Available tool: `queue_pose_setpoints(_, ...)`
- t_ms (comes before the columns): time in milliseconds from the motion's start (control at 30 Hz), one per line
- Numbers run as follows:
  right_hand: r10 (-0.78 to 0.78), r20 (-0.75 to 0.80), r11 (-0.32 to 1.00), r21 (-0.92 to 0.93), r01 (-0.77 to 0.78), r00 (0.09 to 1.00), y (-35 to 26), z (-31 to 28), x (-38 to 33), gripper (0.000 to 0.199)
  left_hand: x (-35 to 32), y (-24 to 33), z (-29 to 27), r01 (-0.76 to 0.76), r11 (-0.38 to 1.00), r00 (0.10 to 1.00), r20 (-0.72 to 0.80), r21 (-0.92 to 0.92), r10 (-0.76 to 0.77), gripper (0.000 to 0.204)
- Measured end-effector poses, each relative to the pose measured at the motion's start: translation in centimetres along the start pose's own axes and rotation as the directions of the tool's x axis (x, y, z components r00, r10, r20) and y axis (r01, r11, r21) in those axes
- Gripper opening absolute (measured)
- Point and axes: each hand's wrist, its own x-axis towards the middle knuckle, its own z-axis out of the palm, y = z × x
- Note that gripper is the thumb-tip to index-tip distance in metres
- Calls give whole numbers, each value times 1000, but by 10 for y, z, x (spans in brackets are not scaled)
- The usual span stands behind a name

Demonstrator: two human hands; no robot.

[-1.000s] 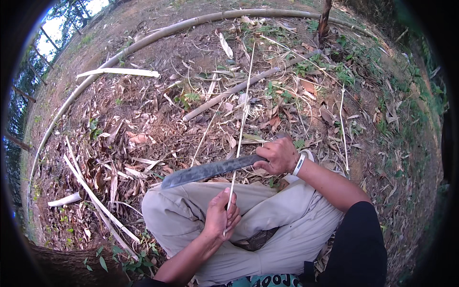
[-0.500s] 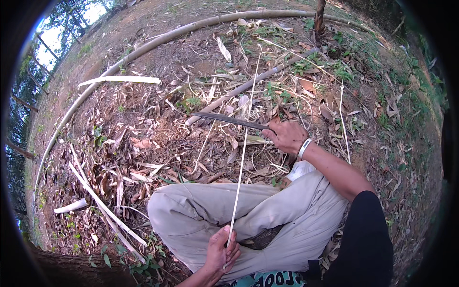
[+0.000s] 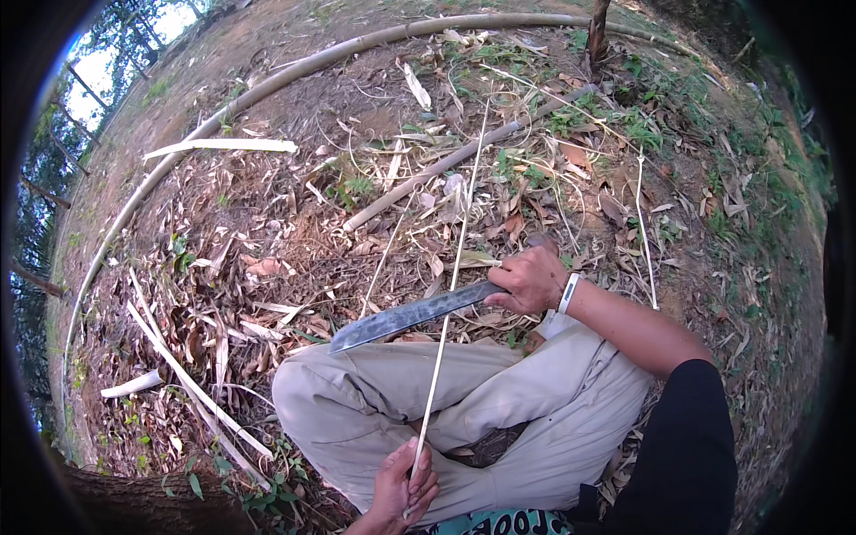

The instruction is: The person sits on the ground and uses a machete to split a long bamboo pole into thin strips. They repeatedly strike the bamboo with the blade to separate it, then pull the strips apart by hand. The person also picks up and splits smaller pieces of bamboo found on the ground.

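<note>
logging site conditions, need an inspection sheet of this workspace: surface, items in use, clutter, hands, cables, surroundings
Surface: brown earth ground, littered with dry tan leaves
Job's things: long dark-grey metal machete, crossing a thin pale wood-like strip
Clutter: pale split lengths at left; long curved tan pole beyond
Hands: left hand closed on the strip's near end; right hand closed around the machete's handle
Cables: nothing seen
Surroundings: dark upright trunk beyond; green trees upper left

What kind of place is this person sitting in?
It's outdoors, probably a patch of woods or its edge. Dry leaves litter the ground, small green plants grow among them, and trees stand at the far left of the picture.
</note>
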Motion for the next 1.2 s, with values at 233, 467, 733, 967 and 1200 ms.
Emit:
queue_pose_setpoints(233, 546, -10, 838, -11, -546, 838, 66, 13, 6, 51, -10, -21, -14, 214, 848, 976, 66, -485, -208, 30)
queue_pose_setpoints(467, 510, 70, 859, 3, -512, 857, 55, 12, 11, 56, 6, 13, 15, 77, 947, 997, -13, 310, -77, 41)
queue_pose_setpoints(733, 458, 72, 884, 74, -462, 886, 43, -6, -6, 58, 24, 25, 22, -23, 589, 990, -65, 807, 129, 33)
queue_pose_setpoints(967, 266, -8, 964, 1, -266, 964, 9, -9, -23, 52, -30, 9, -9, 26, -424, 823, 222, 905, 524, 22)
queue_pose_setpoints(1200, 388, -85, 919, -38, -393, 918, 43, -9, -19, 52, -85, -9, -27, 236, -462, 850, 48, 855, 524, 16)
